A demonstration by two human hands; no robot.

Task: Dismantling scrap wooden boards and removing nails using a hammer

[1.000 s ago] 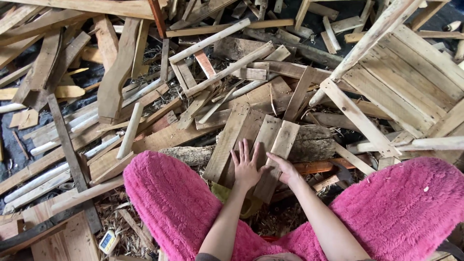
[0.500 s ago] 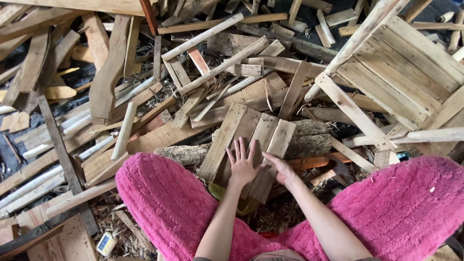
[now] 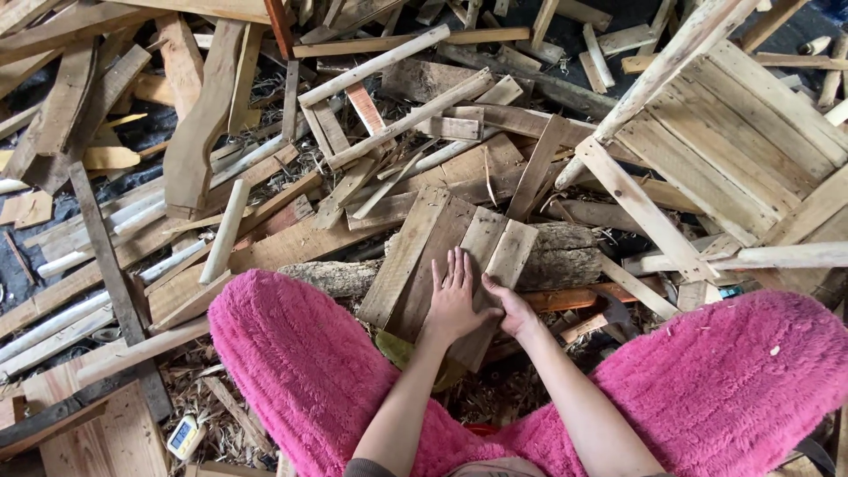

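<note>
Fingers of the left hand [image 3: 455, 300] lie spread and flat on a short plank [image 3: 481, 265], palm down, gripping nothing. The right hand [image 3: 512, 309] curls loosely round the plank's right edge, thumb touching the left hand. Both forearms reach forward between pink fuzzy trousers [image 3: 309, 371]. The plank leans on a log [image 3: 565, 256] amid scattered wood scraps; a slatted crate [image 3: 742, 150] lies tipped at upper right.

Fluffy bright pink trousers [image 3: 318, 371] sit among pale tan and brown wooden planks [image 3: 415, 256], beside a grey-brown bark log [image 3: 565, 256].
</note>
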